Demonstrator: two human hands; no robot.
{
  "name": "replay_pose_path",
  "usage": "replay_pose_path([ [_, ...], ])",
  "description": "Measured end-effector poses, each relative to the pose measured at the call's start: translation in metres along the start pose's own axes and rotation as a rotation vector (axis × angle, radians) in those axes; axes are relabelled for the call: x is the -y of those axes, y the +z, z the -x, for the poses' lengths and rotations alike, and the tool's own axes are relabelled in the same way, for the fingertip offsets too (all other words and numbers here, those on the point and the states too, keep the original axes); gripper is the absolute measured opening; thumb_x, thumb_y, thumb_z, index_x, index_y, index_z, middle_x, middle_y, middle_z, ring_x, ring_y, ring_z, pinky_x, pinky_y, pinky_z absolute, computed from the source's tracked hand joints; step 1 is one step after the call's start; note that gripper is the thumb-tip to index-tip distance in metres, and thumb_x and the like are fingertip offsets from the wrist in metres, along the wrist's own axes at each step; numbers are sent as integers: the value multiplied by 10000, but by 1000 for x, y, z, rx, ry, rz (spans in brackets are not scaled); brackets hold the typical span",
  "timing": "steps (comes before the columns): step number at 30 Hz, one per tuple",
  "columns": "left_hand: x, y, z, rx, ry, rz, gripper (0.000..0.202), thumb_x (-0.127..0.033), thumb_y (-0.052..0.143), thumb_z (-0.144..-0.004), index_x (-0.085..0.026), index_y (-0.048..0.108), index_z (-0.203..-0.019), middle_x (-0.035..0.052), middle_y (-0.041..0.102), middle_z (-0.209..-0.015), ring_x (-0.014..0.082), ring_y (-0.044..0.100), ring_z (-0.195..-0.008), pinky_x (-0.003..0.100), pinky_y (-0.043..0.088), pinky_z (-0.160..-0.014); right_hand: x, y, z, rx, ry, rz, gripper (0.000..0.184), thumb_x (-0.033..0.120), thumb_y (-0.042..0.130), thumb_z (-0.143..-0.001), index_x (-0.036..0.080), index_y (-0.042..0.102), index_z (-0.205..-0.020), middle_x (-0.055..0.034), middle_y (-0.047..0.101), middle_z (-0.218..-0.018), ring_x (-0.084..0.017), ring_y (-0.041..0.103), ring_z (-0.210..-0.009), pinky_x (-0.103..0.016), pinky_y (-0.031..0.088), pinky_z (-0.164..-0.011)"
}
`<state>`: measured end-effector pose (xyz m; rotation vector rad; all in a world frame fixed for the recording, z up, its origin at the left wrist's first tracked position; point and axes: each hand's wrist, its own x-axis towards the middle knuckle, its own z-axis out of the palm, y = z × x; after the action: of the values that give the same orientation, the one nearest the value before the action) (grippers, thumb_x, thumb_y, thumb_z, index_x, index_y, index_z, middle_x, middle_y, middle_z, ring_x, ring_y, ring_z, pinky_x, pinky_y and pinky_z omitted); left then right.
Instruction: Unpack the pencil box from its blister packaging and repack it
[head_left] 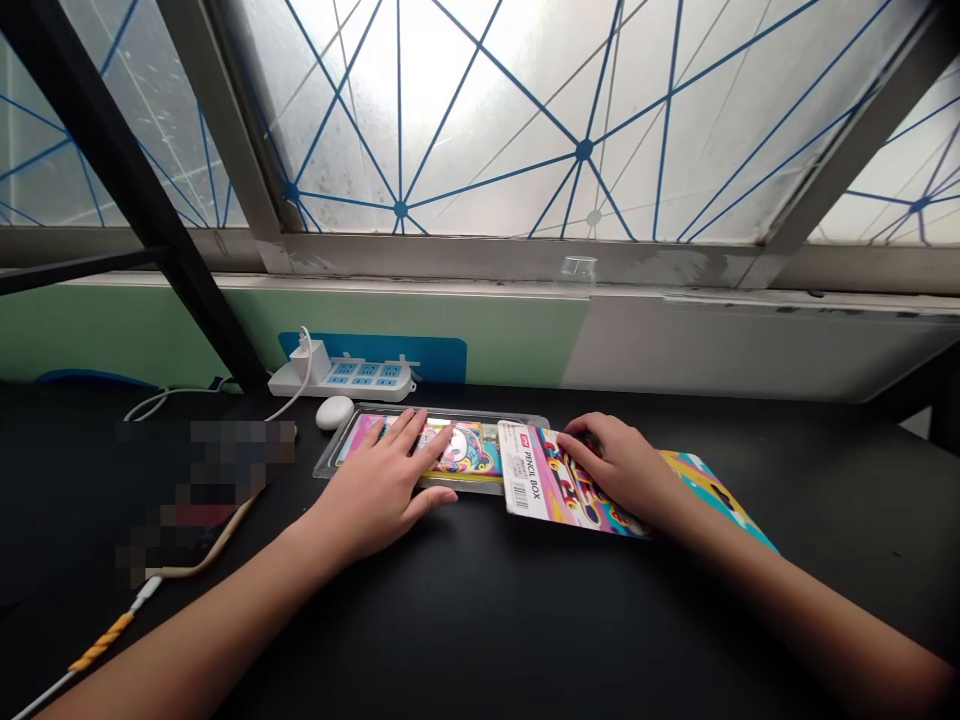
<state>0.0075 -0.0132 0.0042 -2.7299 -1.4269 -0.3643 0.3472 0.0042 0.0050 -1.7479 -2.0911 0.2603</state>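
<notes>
A colourful pencil box (476, 450) with a cartoon print lies in a clear plastic tray (525, 417) on the desk. My left hand (390, 485) rests over its left part with the fingers spread, covering some of the print. Across the right end of the tray lies a bright printed card (529, 480) marked "PENCIL BOX", with a barcode. My right hand (619, 460) has its thumb on the card's face and its fingers curled at the upper edge. The card runs on to the right beneath that wrist.
Behind the tray stand a white power strip (349, 378) with a plugged-in charger and a small white rounded case (334, 413). A blurred-out device (217, 490) with a white and orange cable (105, 640) lies at left. A black metal post (142, 200) slants by the window.
</notes>
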Motion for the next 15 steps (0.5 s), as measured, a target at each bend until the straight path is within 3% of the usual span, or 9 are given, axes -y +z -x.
replay_pose_path([
  [5, -1, -9, 0, 17, -4, 116, 578, -591, 427, -1037, -277, 550, -1507, 157, 459, -1604, 403, 381, -1506, 627, 365, -1170, -2, -6, 0, 115, 1, -7, 389, 538, 382, -1003, 262, 597, -834, -60, 724, -899, -245, 640, -823, -351, 449, -716],
  [8, -9, -24, -1, 40, 17, 161, 481, -511, 381, -1069, -272, 701, -1336, 131, 620, -1465, 385, 526, -1408, 591, 457, -1108, -5, -15, 1, 211, -15, 8, 441, 533, 359, -1004, 262, 492, -682, -31, 658, -718, -217, 571, -670, -341, 400, -643],
  [10, -16, -32, -5, 67, 31, 154, 434, -459, 384, -1074, -288, 766, -1191, 96, 697, -1359, 374, 587, -1349, 625, 446, -1106, -7, -20, 2, 254, -10, 12, 461, 549, 357, -1001, 260, 460, -658, -16, 625, -668, -205, 536, -625, -333, 380, -613],
  [13, -24, -33, -13, 58, 49, 104, 395, -423, 425, -1061, -271, 790, -1051, 83, 658, -1425, 374, 501, -1432, 695, 323, -1169, -12, -25, 3, 284, 9, 13, 470, 573, 367, -993, 258, 456, -654, -9, 617, -663, -201, 535, -623, -321, 374, -590],
  [15, -26, -26, -16, 34, 57, 98, 381, -427, 440, -1055, -239, 757, -1151, 111, 528, -1563, 361, 395, -1507, 676, 296, -1196, -15, -27, 2, 281, 27, 21, 472, 583, 372, -987, 259, 457, -655, -12, 618, -669, -205, 545, -633, -320, 377, -586],
])
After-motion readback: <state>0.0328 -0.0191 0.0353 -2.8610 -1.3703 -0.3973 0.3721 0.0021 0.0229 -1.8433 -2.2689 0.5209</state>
